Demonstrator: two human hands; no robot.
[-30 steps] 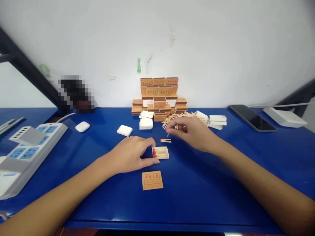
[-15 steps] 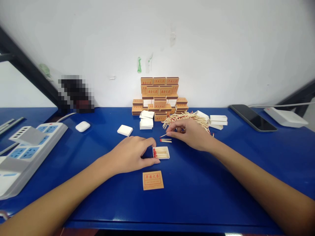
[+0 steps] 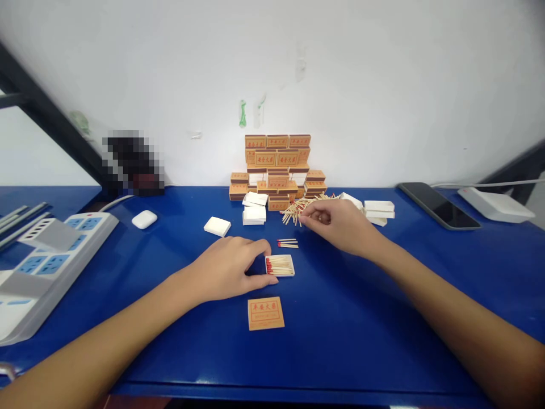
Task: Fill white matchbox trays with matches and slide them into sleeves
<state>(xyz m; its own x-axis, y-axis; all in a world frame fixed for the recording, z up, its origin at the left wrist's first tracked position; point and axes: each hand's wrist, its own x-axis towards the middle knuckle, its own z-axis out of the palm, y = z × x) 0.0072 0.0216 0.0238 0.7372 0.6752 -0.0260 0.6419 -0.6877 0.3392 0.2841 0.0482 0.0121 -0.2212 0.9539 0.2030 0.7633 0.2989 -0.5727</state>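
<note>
My left hand has its thumb and fingers around the left end of a white matchbox tray. Red-tipped matches fill the tray, their heads toward my hand. Just beyond it, several loose matches lie side by side with heads to the left. My right hand is closed in a pinch at the near edge of a heap of matches and hides part of the heap. What is between its fingertips is too small to make out. An orange matchbox sleeve lies flat in front of the tray.
Stacked orange matchboxes stand against the wall. White trays lie before them, another tray to the left, more trays to the right. A phone, a white earbud case and a power strip are also here.
My right hand has moved right and back to the heap. The match it was placing now lies in the row of loose matches. My left hand stays on the tray.
</note>
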